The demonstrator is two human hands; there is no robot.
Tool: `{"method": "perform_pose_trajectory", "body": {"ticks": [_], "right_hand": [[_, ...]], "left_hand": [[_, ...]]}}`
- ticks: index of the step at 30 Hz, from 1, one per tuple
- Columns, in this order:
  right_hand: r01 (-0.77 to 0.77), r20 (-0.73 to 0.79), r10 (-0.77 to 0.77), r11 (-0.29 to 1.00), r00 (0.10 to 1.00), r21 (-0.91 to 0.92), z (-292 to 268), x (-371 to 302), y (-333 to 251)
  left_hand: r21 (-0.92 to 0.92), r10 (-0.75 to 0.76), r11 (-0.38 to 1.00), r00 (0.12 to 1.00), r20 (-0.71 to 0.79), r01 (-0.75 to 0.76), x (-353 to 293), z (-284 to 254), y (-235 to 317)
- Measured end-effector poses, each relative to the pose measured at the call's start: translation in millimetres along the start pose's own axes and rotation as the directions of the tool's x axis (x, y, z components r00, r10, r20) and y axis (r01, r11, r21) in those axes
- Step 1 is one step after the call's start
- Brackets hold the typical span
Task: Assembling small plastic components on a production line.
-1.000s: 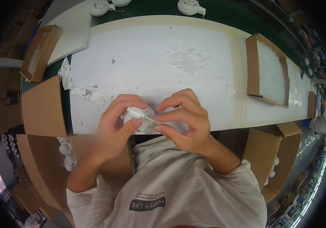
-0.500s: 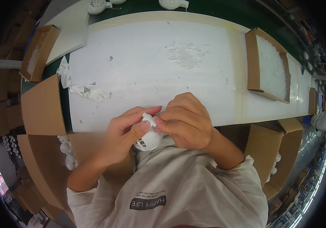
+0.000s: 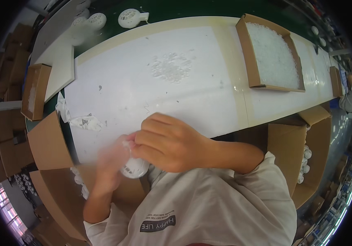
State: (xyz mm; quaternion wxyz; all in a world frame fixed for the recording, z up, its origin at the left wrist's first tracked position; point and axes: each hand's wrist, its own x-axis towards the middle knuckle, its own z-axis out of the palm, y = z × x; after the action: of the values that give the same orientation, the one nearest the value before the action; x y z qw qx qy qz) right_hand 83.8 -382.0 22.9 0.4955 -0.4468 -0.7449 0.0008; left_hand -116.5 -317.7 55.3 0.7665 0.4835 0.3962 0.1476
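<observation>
Low over the near edge of the table, a round white slotted housing with a short neck (image 3: 135, 169), much like a small handheld fan's, is between my hands. My left hand (image 3: 112, 162) is smeared by motion, but its fingers wrap the housing's neck side. From the right, my right hand (image 3: 168, 143) comes over with curled fingers, its fingertips pinched at the neck against the left fingertips. Whatever sits in that pinch is hidden. Farther off, small clear pieces (image 3: 171, 67) lie spread on the white table (image 3: 196, 106).
A cardboard tray (image 3: 246, 55) full of clear pieces stands at the far right. Similar white housings (image 3: 129, 19) lie on the green surface behind. A crumpled white sheet (image 3: 84, 122) and a smaller tray (image 3: 41, 86) are at left. Open cartons (image 3: 280, 149) flank me, holding white round parts.
The view has shifted toward the right. My hands and the housing have come left and nearer together, and the right hand now covers more of the neck.
</observation>
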Motion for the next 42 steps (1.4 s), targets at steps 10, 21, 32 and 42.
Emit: {"method": "perform_pose_trajectory", "body": {"ticks": [10, 21, 32, 42], "right_hand": [[-0.042, 0.142, 0.021, 0.988, 0.990, 0.147, -21.4, 4.4, 11.8], [-0.616, -0.038, 0.708, 0.585, 0.705, -0.527, -66.4, 0.9, 140.8], [-0.605, -0.154, 0.594, 0.712, 0.789, -0.355, -64.5, -12.6, 138.9], [-0.514, -0.122, 0.508, 0.858, 0.853, -0.018, -77.0, -3.9, 124.0]], "left_hand": [[0.698, 0.164, 0.702, 0.986, 0.035, -0.142, -69.6, -62.9, 53.4], [0.974, 0.249, 0.194, 0.954, -0.165, 0.118, -41.8, -94.9, 101.5], [0.959, 0.498, -0.242, 0.829, 0.256, -0.151, 267.6, -59.3, 138.7], [0.156, 0.373, 0.902, 0.908, 0.189, -0.403, 140.8, -11.5, 104.1]]}}
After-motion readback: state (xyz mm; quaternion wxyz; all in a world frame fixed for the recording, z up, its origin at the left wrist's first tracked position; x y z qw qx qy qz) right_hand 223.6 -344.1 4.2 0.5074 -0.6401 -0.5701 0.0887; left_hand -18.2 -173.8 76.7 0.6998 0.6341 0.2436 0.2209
